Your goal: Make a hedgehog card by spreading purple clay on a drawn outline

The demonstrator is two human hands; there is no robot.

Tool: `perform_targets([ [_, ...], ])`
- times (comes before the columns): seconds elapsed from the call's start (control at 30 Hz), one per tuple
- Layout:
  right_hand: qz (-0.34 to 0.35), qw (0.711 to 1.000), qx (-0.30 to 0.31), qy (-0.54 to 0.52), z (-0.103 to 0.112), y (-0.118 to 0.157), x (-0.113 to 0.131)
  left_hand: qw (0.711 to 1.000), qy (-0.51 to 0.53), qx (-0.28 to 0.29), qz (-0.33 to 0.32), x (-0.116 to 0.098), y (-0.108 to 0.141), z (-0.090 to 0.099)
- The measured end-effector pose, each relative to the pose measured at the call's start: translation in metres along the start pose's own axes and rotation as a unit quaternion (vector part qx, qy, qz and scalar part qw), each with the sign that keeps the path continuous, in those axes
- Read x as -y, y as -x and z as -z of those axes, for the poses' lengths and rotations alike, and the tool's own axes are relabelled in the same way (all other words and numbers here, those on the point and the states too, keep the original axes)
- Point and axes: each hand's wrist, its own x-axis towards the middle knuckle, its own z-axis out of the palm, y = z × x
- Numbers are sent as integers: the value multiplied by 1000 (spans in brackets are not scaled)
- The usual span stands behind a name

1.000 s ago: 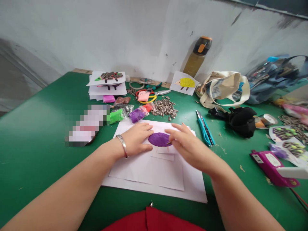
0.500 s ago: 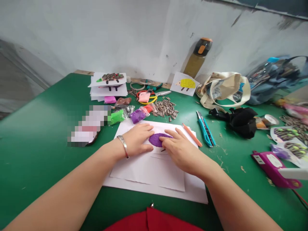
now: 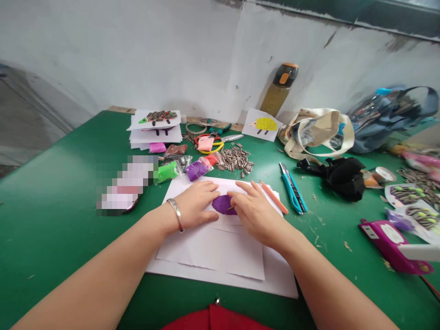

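**My hands spread on the purple clay oval**

My open left hand, silver bangle on its wrist, lies wide with its fingertips just beside the purple clay oval on the white paper sheets. Open green table stretches left of the paper. My right hand rests over the oval's edge, any pinch unclear, near an orange stick and teal utility knife. The magenta box's label is unreadable.

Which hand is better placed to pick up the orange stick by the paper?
Probably the right hand: its fingers sit nearest the orange stick, while the left hand lies beyond the purple clay.
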Motion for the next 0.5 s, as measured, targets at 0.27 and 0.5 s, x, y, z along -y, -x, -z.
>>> perform_targets([
  [0.27,-50,998,-30,-37,13,6,-13,1000,-2,-12,-6,3,1,-3],
  [0.5,-63,997,-18,-34,24,18,-20,1000,1,-16,-11,3,2,-6],
])
